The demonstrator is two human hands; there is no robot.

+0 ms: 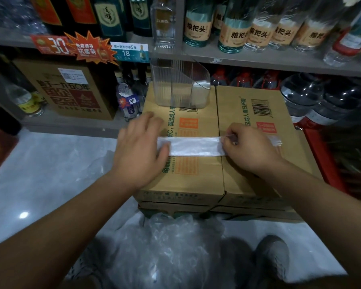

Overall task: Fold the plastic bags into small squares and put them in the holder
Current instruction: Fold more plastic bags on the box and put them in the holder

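Whitish plastic bag (194,146), folded into a long strip, lies across the cardboard boxes (256,105). The left hand (142,147) presses one end flat with straight fingers, and the right hand (248,149) pinches it near the other end. Best keep that end pinned and crease each fold squarely. The clear holder (179,86) stands just behind.

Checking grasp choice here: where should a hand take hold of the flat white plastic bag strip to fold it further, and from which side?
Probably its right end, pinched from above and the right. The flat white plastic bag strip lies across the brown cardboard boxes, so only an end lifts. The left hand presses its left end down, and the right hand pinches its right part.
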